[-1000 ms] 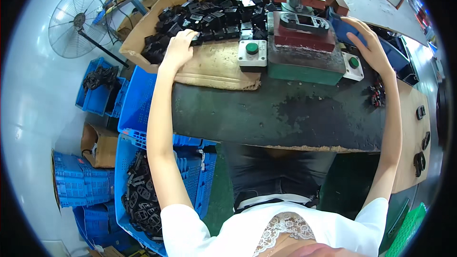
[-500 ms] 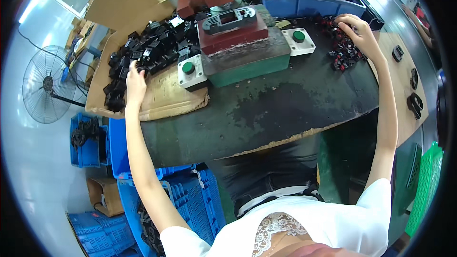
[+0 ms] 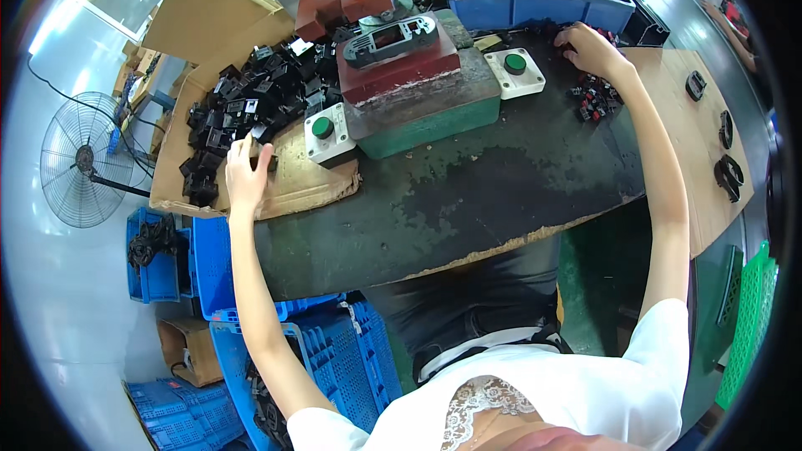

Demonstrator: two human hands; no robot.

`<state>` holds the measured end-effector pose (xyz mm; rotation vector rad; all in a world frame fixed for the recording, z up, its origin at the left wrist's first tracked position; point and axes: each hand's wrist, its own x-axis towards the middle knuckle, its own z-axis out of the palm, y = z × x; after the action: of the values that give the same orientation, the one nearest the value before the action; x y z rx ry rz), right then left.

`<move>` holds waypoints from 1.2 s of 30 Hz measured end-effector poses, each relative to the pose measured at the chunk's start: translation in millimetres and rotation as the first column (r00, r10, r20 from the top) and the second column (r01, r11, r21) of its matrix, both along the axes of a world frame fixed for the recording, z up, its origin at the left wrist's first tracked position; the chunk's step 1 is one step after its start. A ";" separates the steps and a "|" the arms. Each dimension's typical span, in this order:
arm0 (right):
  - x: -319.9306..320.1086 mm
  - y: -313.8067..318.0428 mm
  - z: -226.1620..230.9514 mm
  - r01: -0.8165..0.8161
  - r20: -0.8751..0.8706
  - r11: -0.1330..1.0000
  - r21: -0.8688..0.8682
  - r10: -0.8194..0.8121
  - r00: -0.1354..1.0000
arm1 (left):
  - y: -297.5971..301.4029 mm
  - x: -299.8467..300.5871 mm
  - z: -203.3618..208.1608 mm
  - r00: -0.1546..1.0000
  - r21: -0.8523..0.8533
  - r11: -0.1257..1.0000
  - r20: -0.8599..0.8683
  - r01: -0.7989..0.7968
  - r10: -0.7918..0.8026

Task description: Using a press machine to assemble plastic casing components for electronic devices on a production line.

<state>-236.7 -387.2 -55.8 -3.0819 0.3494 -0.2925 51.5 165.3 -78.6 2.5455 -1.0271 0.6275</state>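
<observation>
My left hand [image 3: 246,177] is at the front edge of a cardboard box, its fingers and thumb closed around a black plastic part [image 3: 272,164] that shows beside the thumb. Behind it lies a heap of black plastic housings [image 3: 269,88]. Far to the right, my right hand [image 3: 591,52] bends its fingers down at a pile of small red and black parts [image 3: 595,98]. Its fingertips are pinched, and what they hold is too small to make out. Between the hands, a grey frame-shaped part [image 3: 391,42] rests on the red block [image 3: 401,75] of a press.
Two white boxes with green push buttons, left [image 3: 323,128] and right [image 3: 515,63], flank the press base [image 3: 434,127]. The red press head [image 3: 368,2] hangs above. A blue bin [image 3: 535,12] stands behind; black rings [image 3: 728,177] lie on a board at right.
My left hand has drawn back from the heap toward me, with a black part now in its grip. The right hand has shifted slightly left over the small parts.
</observation>
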 end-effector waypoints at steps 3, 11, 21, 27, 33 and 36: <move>-0.2 8.5 3.5 0.010 -0.029 0.999 -0.033 -0.011 1.000 | 7.1 -22.1 1.2 0.997 0.028 0.998 0.052 0.061 -0.062; 0.1 50.6 32.1 -0.345 0.353 0.911 0.226 0.254 0.901 | 12.8 -22.5 -10.4 0.926 -0.392 0.918 -0.366 -0.066 -0.090; 12.2 103.0 64.4 -0.575 0.520 0.722 0.385 0.345 0.782 | 3.1 1.9 2.8 0.285 -0.813 0.264 -0.456 -0.518 -0.843; 50.5 116.4 62.9 -0.588 0.585 0.705 0.396 0.300 0.754 | -42.8 -29.2 15.8 0.524 -0.945 0.285 -0.325 -0.157 -0.788; 90.0 126.8 51.7 -0.602 0.659 0.711 0.363 0.261 0.706 | -53.5 -46.4 29.8 0.931 -0.232 0.955 0.354 0.184 -0.093; 95.7 127.6 50.7 -0.609 0.645 0.723 0.326 0.301 0.703 | -53.4 -47.3 17.7 0.976 0.000 1.000 0.214 -0.029 0.029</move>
<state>-141.0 -259.6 -5.1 -2.2759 -0.3516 -0.8695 4.2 112.0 -60.9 2.5410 -1.0609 0.9261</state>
